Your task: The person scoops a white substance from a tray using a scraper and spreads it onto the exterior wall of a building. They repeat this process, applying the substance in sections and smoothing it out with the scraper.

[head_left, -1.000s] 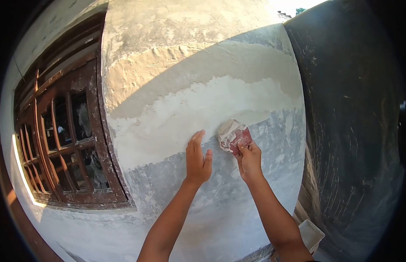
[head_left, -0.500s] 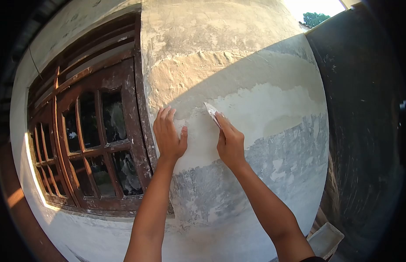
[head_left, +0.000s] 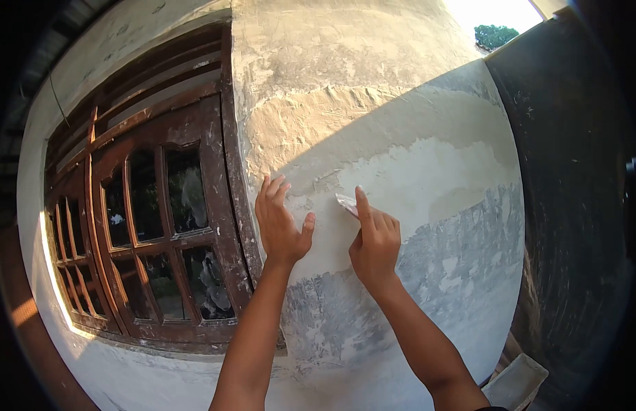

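Observation:
My left hand [head_left: 282,226] is open on or close against the plastered wall [head_left: 427,168], near the window frame, with its fingers apart and pointing up. To its right, my right hand [head_left: 377,246] is closed around a putty knife [head_left: 346,203], its index finger stretched upward. The knife's white-smeared blade tilts up and left, at the wet pale filler band; its handle is hidden in my fingers. Above the blade is a rough, ridged patch of filler.
A brown wooden window [head_left: 160,226] with several glass panes fills the left side. A dark wall [head_left: 571,205] stands at the right. A pale rectangular container [head_left: 516,383] sits low at the bottom right. Sunlight and shadow split the wall diagonally.
My right hand and the putty knife have moved lower on the wall, and the index finger has lifted off the blade. The view has shifted slightly, and my left hand stays near the same place.

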### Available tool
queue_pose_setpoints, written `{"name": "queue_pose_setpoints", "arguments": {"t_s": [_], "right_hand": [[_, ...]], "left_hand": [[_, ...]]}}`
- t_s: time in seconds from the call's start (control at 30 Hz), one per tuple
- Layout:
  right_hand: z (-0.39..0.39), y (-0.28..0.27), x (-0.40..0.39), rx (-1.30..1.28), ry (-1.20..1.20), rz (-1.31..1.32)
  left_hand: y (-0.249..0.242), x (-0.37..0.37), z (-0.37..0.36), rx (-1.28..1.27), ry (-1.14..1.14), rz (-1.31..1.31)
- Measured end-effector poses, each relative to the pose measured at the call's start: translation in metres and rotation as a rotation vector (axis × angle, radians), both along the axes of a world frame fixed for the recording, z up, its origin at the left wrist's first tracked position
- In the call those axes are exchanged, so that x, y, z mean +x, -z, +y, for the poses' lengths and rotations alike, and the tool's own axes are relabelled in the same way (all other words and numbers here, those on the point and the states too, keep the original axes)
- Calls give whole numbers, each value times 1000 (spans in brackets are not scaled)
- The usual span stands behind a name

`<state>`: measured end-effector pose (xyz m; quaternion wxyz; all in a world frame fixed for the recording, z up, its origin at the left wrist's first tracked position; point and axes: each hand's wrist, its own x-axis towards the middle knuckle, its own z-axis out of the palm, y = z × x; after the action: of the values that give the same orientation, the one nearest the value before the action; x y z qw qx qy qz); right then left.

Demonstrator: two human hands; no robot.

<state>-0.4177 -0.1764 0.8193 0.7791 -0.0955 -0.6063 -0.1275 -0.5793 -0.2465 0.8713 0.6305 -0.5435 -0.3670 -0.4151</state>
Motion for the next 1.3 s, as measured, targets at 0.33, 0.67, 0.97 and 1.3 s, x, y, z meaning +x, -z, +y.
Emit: {"name": "queue_pose_setpoints", "arguments": {"t_s": [0.33,0.67,0.97,1.3], "right_hand": [[19,-98,-39,-59,-146,-106],[28,-101,-29,-25,-119,-66],[38,-97,-24,-215,-221,67],[39,-106,-21,-305,-283,237]], "left_hand": [[2,-3,3,3,-37,-68],[2,-4,4,-20,-24,-72],[2,-5,3,12,31,-70],[2,-4,1,13,92,-99]]}}
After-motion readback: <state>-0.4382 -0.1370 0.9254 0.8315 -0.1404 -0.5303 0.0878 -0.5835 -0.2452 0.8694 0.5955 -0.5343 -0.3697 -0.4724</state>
